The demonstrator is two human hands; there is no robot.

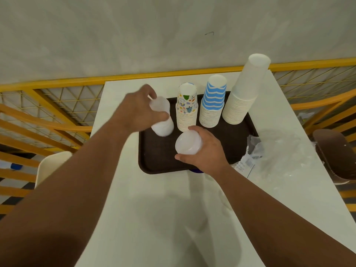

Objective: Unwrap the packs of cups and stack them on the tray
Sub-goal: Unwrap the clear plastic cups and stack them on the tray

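Observation:
A dark brown tray lies on the white table. Three upside-down stacks stand along its back: patterned cups, blue-striped cups and tall plain white cups. My left hand grips a stack of translucent plastic cups at the tray's back left corner, its base resting on the tray. My right hand holds a second translucent stack over the tray's middle, thumb and fingers curled round it.
Crumpled clear plastic wrappers with a printed label lie on the table right of the tray. A white chair stands at the left and a brown chair at the right. A yellow mesh railing runs behind the table.

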